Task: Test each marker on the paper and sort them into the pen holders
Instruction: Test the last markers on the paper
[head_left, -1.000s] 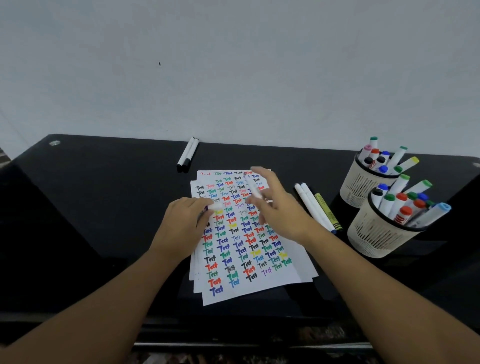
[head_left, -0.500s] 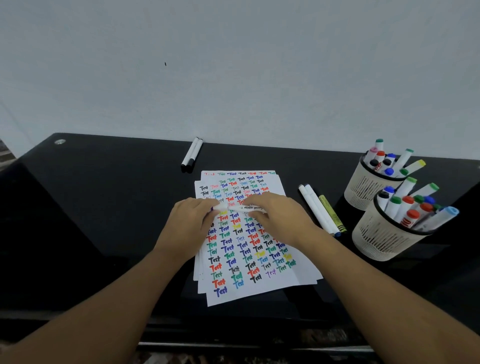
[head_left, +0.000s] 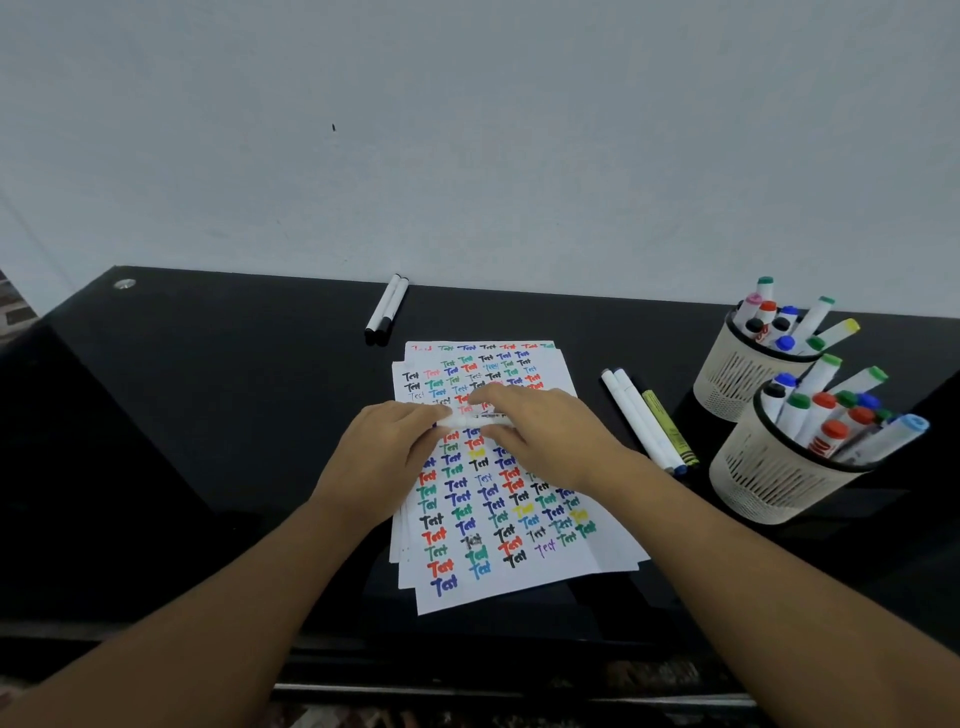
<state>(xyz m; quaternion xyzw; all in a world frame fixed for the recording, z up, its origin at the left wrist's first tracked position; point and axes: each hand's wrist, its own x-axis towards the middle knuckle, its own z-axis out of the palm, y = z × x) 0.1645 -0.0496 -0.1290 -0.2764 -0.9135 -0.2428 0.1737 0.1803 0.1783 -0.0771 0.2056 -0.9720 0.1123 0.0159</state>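
A white marker (head_left: 475, 419) lies level between my two hands, just above the stack of paper (head_left: 524, 525) covered in coloured "Test" words. My left hand (head_left: 387, 457) grips its left end. My right hand (head_left: 540, 436) grips its right part, fingers curled over it. Two cream pen holders stand at the right: the far holder (head_left: 737, 382) and the near holder (head_left: 774, 475), both full of capped markers.
Two black-capped markers (head_left: 387, 310) lie by the wall behind the paper. Right of the paper lie two white markers (head_left: 636, 418) and a yellow-green marker (head_left: 670, 428). The black glass table (head_left: 208, 415) ends at a front edge below my forearms.
My right hand came down and left with the marker body until it met my left hand. Both hands now hold one joined marker, pressed together over the paper.
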